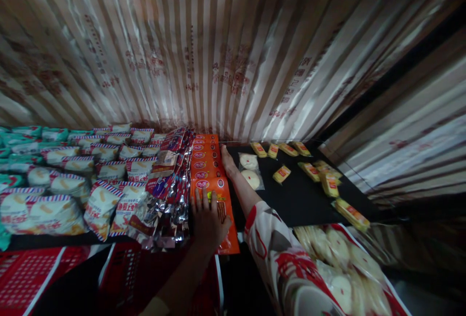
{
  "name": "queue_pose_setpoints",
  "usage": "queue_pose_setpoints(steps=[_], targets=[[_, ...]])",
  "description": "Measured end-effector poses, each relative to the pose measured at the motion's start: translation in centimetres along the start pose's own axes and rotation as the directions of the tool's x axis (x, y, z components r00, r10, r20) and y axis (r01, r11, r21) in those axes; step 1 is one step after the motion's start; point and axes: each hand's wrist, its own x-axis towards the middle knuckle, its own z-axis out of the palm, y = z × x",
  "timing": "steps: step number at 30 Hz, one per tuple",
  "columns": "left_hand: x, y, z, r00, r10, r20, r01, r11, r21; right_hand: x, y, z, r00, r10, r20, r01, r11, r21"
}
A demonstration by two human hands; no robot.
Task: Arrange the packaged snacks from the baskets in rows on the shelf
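Pressing flat, the left hand (207, 219) spreads open fingers on the near end of the orange packs (208, 170), gripping nothing; the right hand (227, 160) braces the row's far side, fingers unclear. Steady, even pressure from both hands should keep the row straight beside the foil bags (171, 194).

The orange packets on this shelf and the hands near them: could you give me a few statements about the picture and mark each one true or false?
1. The left hand lies flat on the front of the orange packets. True.
2. The right hand holds a yellow bar. False: it rests beside the back of the orange row; the yellow bars lie apart on the black shelf.
3. Two round white cakes lie right of the orange row. True.
4. The silver bags lie right of the orange row. False: left.
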Motion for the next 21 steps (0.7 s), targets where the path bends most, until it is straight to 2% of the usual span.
queue_pose_setpoints(steps=[2, 5, 10, 13, 21], targets=[[-0.1, -0.1, 0.1, 1.0, 0.008, 0.001, -0.008, 1.0, -0.01, -0.5, -0.3, -0.3, 1.0, 0.03, -0.001, -0.03, 0.999, 0.011], [-0.2, -0.1, 0.4, 1.0, 0.005, -0.007, -0.006, 1.0, -0.022, -2.3, -0.5, -1.1, 0.994, 0.09, -0.065, -0.088, 0.996, 0.034], [-0.3, -0.4, 0.9, 1.0, 0.009, -0.009, -0.009, 1.0, -0.004, -6.6, 0.3, -2.1, 0.979, 0.177, -0.103, -0.145, 0.954, 0.264], [-0.3, -0.6, 1.3, 1.0, 0.018, 0.004, -0.018, 1.0, 0.02, -8.2, 1.0, -2.2, 0.976, 0.199, -0.09, -0.164, 0.941, 0.298], [-0.3, -0.8, 1.5, 0.999, 0.021, 0.036, -0.023, 0.997, 0.07, -8.7, 1.0, -2.5, 0.986, 0.164, -0.038, -0.141, 0.925, 0.352]])
